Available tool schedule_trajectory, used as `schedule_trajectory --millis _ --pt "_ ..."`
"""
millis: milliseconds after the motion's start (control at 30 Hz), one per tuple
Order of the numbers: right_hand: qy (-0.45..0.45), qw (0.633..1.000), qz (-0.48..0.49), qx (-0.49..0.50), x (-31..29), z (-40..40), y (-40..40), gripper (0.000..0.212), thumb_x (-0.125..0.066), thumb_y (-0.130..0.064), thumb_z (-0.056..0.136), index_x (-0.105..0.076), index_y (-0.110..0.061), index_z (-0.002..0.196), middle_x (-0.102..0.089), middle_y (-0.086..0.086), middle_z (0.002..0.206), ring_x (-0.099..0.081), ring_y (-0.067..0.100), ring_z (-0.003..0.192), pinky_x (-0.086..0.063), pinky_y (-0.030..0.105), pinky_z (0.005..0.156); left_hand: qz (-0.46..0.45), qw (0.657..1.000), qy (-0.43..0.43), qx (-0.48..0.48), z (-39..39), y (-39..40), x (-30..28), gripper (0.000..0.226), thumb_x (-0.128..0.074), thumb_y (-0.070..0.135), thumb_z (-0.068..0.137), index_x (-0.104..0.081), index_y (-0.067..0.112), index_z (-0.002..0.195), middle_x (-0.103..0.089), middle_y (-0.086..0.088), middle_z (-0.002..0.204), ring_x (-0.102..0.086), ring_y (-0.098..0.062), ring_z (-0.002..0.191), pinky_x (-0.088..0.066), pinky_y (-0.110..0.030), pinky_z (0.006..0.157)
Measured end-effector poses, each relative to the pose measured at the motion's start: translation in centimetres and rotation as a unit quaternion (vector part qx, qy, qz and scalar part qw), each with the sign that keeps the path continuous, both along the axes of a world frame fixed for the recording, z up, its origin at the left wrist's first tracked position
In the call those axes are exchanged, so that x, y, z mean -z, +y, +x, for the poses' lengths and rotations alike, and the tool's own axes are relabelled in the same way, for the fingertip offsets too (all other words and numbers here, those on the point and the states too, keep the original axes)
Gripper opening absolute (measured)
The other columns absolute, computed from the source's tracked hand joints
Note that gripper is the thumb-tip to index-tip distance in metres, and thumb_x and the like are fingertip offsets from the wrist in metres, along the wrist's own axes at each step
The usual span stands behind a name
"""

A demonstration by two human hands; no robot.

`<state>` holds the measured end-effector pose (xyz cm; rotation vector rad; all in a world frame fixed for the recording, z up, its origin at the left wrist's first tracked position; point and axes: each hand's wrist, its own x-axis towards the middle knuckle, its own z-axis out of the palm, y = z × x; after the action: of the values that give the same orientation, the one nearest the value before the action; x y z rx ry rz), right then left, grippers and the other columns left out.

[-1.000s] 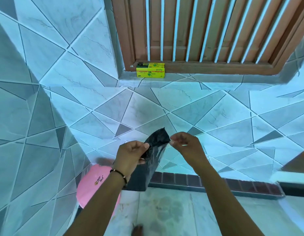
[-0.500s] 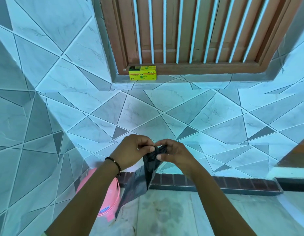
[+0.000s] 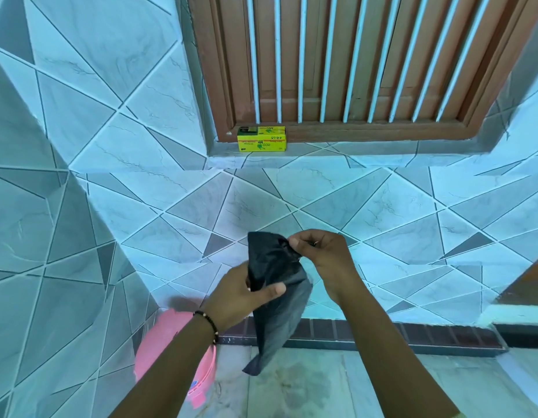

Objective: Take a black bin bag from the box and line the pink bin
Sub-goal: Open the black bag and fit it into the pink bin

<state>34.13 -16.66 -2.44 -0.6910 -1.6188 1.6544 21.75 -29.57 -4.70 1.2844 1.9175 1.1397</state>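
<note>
Black bin bag (image 3: 276, 285) was held up in front of the tiled wall (image 3: 201, 206), between both hands, still mostly folded flat; its lower corner hung free, down past the dark brick skirting (image 3: 382, 333) toward the floor (image 3: 337, 387).

Left hand (image 3: 237, 297) gripped the bag at mid-height on its left edge: thumb lay across the front of the film, fingers (image 3: 270, 292) curled behind it and pressed together on the plastic. Beaded bracelet (image 3: 209, 322) at that wrist.

Right hand (image 3: 322, 254) was at the bag's top right corner, thumb and forefinger pinching the upper edge, remaining fingers curled in toward the palm. Could not tell whether the bag's mouth was parted at all.

Pink bin (image 3: 177, 351) stood on the floor, low left, partly hidden behind the left forearm, close by the corner of the tiled walls. Bag and bin were apart; bag was above and to the right of it.

Yellow-green box (image 3: 261, 138) sat on the window ledge (image 3: 352, 149), at the left end, against the brown wooden frame (image 3: 219, 86), well above the hands. White bars (image 3: 301, 55) ran upright across the closed shutters.

Floor tiles were pale, with a darker stain below the bag's hanging corner.
</note>
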Motion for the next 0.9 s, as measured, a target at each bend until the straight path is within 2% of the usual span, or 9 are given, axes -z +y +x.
schedule_trajectory --millis 100,233,367,467,533,633,700,800,900 --pt "0.021 0.999 -0.002 -0.031 -1.0 -0.6 0.0 0.017 -0.07 -0.006 0.078 -0.069 -0.014 0.092 -0.072 -0.002 0.078 -0.067 0.009 0.074 -0.053 0.022 0.074 0.014 0.998 0.041 -0.041 -0.7 -0.1 0.8 0.007 -0.065 0.027 0.082 -0.067 0.021 0.082 -0.07 0.013 0.077 -0.064 -0.001 0.073 -0.044 -0.014 0.066" --pt "-0.041 0.981 -0.066 -0.177 -0.3 -0.6 -0.2 0.052 -0.077 -0.02 0.07 -0.054 -0.021 0.117 -0.071 0.007 0.102 -0.068 0.02 0.095 -0.055 0.03 0.084 0.102 0.988 -0.11 -0.028 -2.3 -0.3 -1.5 0.021 -0.061 0.006 0.084 -0.066 0.022 0.071 -0.069 0.019 0.059 -0.064 0.005 0.065 -0.051 -0.012 0.068" --pt "-0.091 0.979 -0.059 -0.171 1.1 -1.3 -0.9 0.025 -0.071 -0.005 0.077 -0.069 -0.004 0.102 -0.073 0.009 0.097 -0.069 0.02 0.088 -0.053 0.032 0.085 0.151 0.971 -0.18 -0.049 -4.0 -0.4 -2.8 0.013 -0.056 0.012 0.088 -0.068 0.017 0.092 -0.074 0.015 0.076 -0.067 -0.002 0.076 -0.055 -0.018 0.072" --pt "-0.035 0.987 -0.106 -0.118 1.0 -2.2 -1.0 0.022 -0.069 -0.006 0.077 -0.069 0.001 0.098 -0.074 0.011 0.092 -0.069 0.021 0.082 -0.055 0.029 0.078 0.089 0.968 -0.232 -0.032 -4.3 -0.9 -2.0 0.014 -0.056 0.025 0.086 -0.065 0.018 0.095 -0.073 0.016 0.075 -0.066 0.001 0.074 -0.052 -0.014 0.065" --pt "0.002 0.985 -0.142 -0.1 0.6 -2.8 -0.8 0.018 -0.066 -0.005 0.079 -0.069 0.001 0.096 -0.074 0.01 0.089 -0.07 0.021 0.08 -0.056 0.027 0.072 0.019 0.979 -0.203 0.008 -4.1 -1.7 -0.5 0.02 -0.061 0.036 0.08 -0.067 0.021 0.092 -0.074 0.015 0.082 -0.068 -0.002 0.083 -0.054 -0.017 0.074" --pt "0.034 0.98 -0.177 -0.078 0.1 -3.4 -0.5 0.026 -0.068 -0.016 0.077 -0.068 -0.003 0.1 -0.074 0.009 0.095 -0.07 0.022 0.087 -0.057 0.029 0.076 -0.002 0.986 -0.165 -0.022 -3.9 -2.1 1.3 0.019 -0.066 0.029 0.081 -0.071 0.015 0.092 -0.074 -0.001 0.093 -0.068 -0.016 0.092 -0.054 -0.036 0.09" --pt "0.044 0.975 -0.194 -0.102 0.3 -3.3 -0.5 0.041 -0.067 -0.029 0.074 -0.065 -0.003 0.106 -0.073 0.007 0.101 -0.069 0.021 0.092 -0.057 0.033 0.079 0.035 0.977 -0.198 -0.075 -4.1 -1.8 1.1 0.015 -0.064 0.021 0.083 -0.071 0.01 0.092 -0.072 -0.009 0.092 -0.066 -0.02 0.089 -0.053 -0.039 0.09" --pt "-0.058 0.979 -0.125 -0.149 1.7 -3.0 -1.2 0.037 -0.064 -0.034 0.078 -0.066 -0.01 0.106 -0.072 0.001 0.097 -0.068 0.015 0.088 -0.055 0.033 0.08 0.094 0.951 -0.276 -0.107 -4.6 -1.1 -0.1 0.012 -0.062 0.017 0.084 -0.07 0.011 0.089 -0.072 -0.008 0.088 -0.066 -0.021 0.085 -0.055 -0.031 0.081" --pt "-0.084 0.985 -0.11 -0.105 2.9 -3.5 -2.2 0.012 -0.068 -0.011 0.08 -0.071 -0.008 0.091 -0.075 0.001 0.082 -0.068 0.017 0.077 -0.054 0.028 0.072 0.106 0.942 -0.302 -0.105 -5.1 -1.0 -0.7 0.021 -0.062 0.022 0.083 -0.069 0.01 0.099 -0.072 -0.007 0.099 -0.067 -0.02 0.093 -0.054 -0.029 0.085"
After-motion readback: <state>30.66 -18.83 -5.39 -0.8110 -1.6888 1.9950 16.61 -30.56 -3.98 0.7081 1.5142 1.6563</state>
